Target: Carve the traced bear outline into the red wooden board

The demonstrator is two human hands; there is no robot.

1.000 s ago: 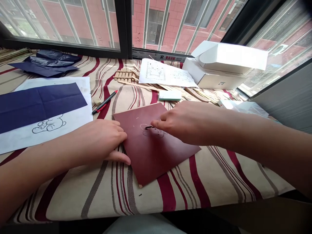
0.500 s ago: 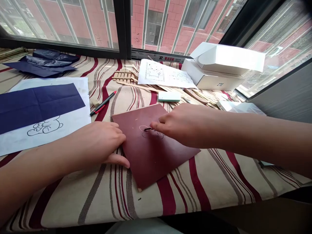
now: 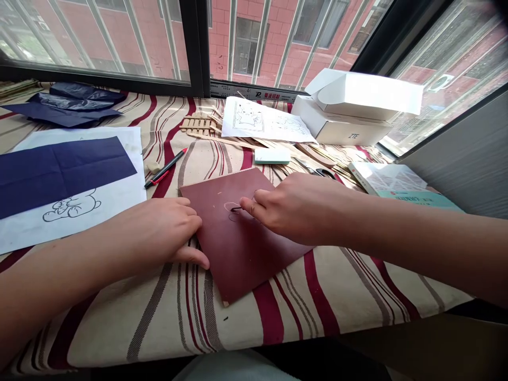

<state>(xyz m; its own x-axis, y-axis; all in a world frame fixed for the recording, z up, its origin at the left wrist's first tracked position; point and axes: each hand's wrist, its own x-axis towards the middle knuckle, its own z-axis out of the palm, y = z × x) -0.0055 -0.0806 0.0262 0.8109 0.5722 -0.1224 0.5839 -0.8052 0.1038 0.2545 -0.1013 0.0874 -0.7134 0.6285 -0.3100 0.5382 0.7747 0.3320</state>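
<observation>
A reddish-brown board (image 3: 246,259) lies turned at an angle on the striped cloth, with a partly drawn outline and a pale cut line on its face. My right hand (image 3: 281,209) is closed around a thin, dark-tipped carving tool (image 3: 235,209), most of it hidden in my fingers. Its tip touches the board beside the pale line. Small light shavings lie on the board. At the board's left edge rests my left hand (image 3: 174,233), thumb stretched apart from the fingers, touching the edge.
To the left lie a white sheet with a bear drawing (image 3: 71,206), dark blue paper (image 3: 63,164) and pens (image 3: 164,169). Behind the board are an eraser (image 3: 272,155), scissors (image 3: 323,172), wooden sticks (image 3: 254,141), a printed sheet (image 3: 265,121) and a white box (image 3: 353,129). A book (image 3: 400,185) lies right.
My right hand has shifted slightly and now covers more of the drawn outline. The view has moved a little, showing more of the book and the scissors. My left hand stays at the board's edge.
</observation>
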